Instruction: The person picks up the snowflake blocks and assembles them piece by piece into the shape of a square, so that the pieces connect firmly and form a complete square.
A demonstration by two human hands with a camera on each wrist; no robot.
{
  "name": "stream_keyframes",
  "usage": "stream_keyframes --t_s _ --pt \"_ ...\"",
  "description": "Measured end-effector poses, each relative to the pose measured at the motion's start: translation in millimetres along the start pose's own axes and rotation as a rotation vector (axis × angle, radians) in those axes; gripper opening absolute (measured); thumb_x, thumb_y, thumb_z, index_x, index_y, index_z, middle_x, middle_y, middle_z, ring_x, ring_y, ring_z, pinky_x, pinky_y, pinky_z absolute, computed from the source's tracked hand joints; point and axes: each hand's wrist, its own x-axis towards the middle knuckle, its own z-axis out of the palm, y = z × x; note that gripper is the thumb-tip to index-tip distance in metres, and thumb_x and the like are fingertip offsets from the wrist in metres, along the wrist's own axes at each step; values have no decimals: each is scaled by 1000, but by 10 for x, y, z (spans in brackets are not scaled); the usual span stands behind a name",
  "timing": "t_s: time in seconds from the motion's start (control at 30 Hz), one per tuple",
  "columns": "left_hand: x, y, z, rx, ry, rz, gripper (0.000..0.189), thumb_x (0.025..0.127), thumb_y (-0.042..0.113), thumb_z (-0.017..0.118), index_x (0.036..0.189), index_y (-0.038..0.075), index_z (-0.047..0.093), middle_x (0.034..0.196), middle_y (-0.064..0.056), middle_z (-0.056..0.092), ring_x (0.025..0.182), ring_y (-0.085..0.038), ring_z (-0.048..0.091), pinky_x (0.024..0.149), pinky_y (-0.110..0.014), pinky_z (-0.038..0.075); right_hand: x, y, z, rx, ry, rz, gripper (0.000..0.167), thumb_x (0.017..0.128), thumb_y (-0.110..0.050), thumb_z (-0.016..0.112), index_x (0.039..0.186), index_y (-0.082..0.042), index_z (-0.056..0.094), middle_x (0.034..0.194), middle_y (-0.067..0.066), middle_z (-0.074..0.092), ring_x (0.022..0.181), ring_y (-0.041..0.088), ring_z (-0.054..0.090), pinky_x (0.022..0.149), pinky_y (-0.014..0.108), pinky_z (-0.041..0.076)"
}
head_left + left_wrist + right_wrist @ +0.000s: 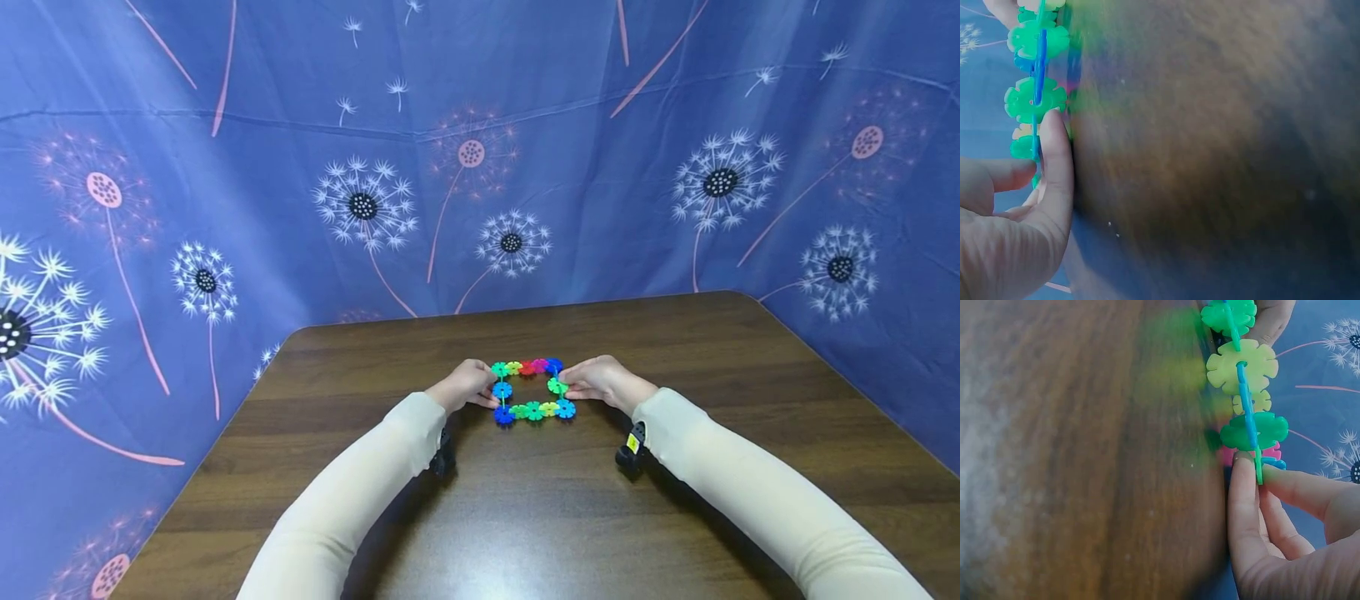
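Note:
A rectangular frame of interlocking plastic flower discs (534, 410) in blue, green, yellow, red and pink is held near the middle of the table in the head view. My left hand (467, 385) pinches its left side between thumb and fingers; the left wrist view shows the thumb and index finger (1057, 156) at a disc seen edge-on. On the opposite side, my right hand (606, 383) pinches a green disc (1258, 467) between thumb and forefinger. Other discs stand crosswise, slotted into one another. Parts of the frame behind the fingers are hidden.
Beneath both forearms lies a brown wooden table (540, 500). A blue curtain (600, 192) with dandelion prints hangs beyond its far edge. Dark camera mounts (632, 450) sit at the wrists, below the cream sleeves (720, 450).

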Motion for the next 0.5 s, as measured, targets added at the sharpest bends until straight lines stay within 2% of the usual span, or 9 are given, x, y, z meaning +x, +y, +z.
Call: stream_keyframes --t_s 0.13,0.23,0.37,0.43,0.5 --pt "10 28 -4 24 12 -21 10 98 3 50 89 1 48 67 -8 47 53 -16 58 59 -28 58 19 -2 -10 8 -3 4 36 91 2 61 122 18 53 79 1 69 71 10 66 76 28 58" --pt "-1 54 -27 29 -1 -34 11 99 6 50 90 -1 50 63 -7 48 51 -16 58 57 -28 57 17 -7 -28 -1 -5 -16 37 91 2 61 122 19 52 79 0 69 72 11 67 76 28 58" --pt "-46 82 -98 36 -26 -46 22 101 11 47 107 -9 53 63 -9 52 51 -16 57 60 -30 58 -11 -23 -75 -53 2 -64 38 92 0 59 124 20 50 81 3 70 73 11 68 76 28 58" --pt "-84 89 -153 62 -13 -36 28 102 13 47 113 -12 51 67 -11 55 52 -16 57 62 -32 59 -41 -41 -112 -95 16 -95 38 94 -3 58 125 19 50 86 6 72 73 11 69 76 28 58" --pt "-130 100 -214 105 27 -1 30 102 13 48 116 -12 50 73 -14 57 53 -15 56 66 -34 59 -80 -67 -157 -150 43 -139 38 95 -5 57 125 18 51 92 10 73 74 11 69 76 29 58"
